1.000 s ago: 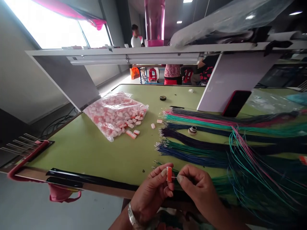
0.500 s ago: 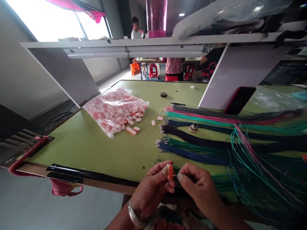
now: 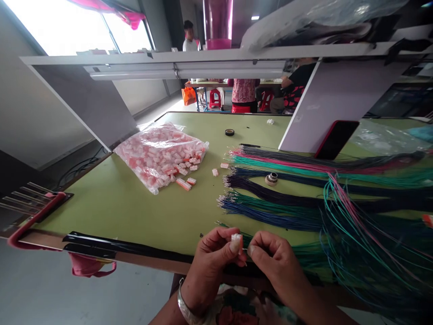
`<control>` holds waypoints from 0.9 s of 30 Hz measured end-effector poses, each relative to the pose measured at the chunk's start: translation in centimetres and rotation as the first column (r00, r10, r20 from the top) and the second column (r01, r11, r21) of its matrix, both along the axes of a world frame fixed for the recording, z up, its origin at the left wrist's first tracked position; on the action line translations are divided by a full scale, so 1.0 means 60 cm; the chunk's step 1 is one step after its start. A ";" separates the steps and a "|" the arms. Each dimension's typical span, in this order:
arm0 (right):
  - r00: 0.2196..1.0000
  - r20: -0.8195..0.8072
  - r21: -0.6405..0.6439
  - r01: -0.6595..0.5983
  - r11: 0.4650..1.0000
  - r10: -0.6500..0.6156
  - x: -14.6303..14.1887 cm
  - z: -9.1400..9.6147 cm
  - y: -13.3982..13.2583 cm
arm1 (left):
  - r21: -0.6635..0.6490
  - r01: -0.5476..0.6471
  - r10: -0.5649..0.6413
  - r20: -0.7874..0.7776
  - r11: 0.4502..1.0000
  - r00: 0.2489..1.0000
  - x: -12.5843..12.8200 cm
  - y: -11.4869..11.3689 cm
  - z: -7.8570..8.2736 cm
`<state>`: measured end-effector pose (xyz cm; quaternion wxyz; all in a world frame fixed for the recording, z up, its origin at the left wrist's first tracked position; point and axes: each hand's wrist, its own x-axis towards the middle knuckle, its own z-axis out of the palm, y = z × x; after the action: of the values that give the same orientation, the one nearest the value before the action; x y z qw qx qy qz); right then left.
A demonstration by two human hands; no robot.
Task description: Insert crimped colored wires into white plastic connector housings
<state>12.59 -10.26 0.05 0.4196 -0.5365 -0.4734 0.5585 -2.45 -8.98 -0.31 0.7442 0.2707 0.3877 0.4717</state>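
Observation:
Between the thumb and fingers of my left hand (image 3: 216, 255) is a small white and orange connector housing (image 3: 237, 241), held upright above the table's front edge. My right hand (image 3: 272, 255) is closed in a pinch just to its right, on a thin wire whose end meets the housing's orange side. Most of that wire is hidden by my fingers. Bundles of blue wires (image 3: 270, 217), green wires and dark wires lie behind and to the right, their metal-tipped ends pointing left. A clear bag (image 3: 162, 153) of similar housings lies at the left, with several loose ones by its mouth.
A black tape roll (image 3: 229, 132) and a tape roll with a metal ring (image 3: 271, 178) lie on the green table (image 3: 135, 216). A phone (image 3: 337, 139) leans on the shelf's right support. The shelf (image 3: 189, 56) spans above. Clear rods (image 3: 23, 201) stick out at far left. People sit beyond.
My left hand has turned the connector housing, so more of its white face shows and less of the orange. My right hand stays close beside it, still pinching the wire.

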 end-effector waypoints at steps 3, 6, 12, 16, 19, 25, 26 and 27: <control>1.000 -0.014 0.001 -0.028 1.000 0.029 -0.002 0.002 -0.001 | 0.018 0.011 -0.010 -0.020 1.000 1.000 0.002 -0.002 0.000; 0.999 0.029 0.023 -0.038 0.999 0.037 -0.003 0.004 -0.002 | 0.003 0.038 -0.038 -0.027 0.999 0.999 0.002 -0.004 -0.001; 0.992 0.119 0.077 -0.055 0.996 0.046 -0.002 0.004 -0.007 | -0.015 0.060 -0.061 -0.038 0.998 0.997 0.002 -0.009 -0.008; 0.991 0.103 0.120 -0.095 0.988 0.083 0.004 0.006 -0.007 | -0.025 0.078 -0.078 -0.010 0.997 0.997 0.003 -0.008 -0.008; 0.987 0.114 0.137 -0.129 0.982 0.114 0.009 0.006 -0.006 | -0.022 0.052 -0.051 0.034 0.998 0.998 0.003 -0.006 -0.006; 0.977 0.180 0.224 -0.152 0.963 0.112 0.007 -0.001 -0.006 | -0.021 0.073 -0.073 -0.001 0.997 0.997 0.000 -0.008 -0.009; 0.979 0.171 0.216 -0.151 0.965 0.115 0.005 -0.002 -0.007 | -0.027 0.073 -0.073 -0.013 0.997 0.997 0.000 -0.009 -0.009; 0.980 0.161 0.206 -0.147 0.967 0.115 0.004 -0.004 -0.007 | -0.035 0.072 -0.073 -0.023 0.997 0.997 0.001 -0.010 -0.009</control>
<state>12.84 -10.68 -0.18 0.4015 -0.4949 -0.5959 0.4887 -2.39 -9.59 -0.88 0.7607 0.2775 0.3947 0.4343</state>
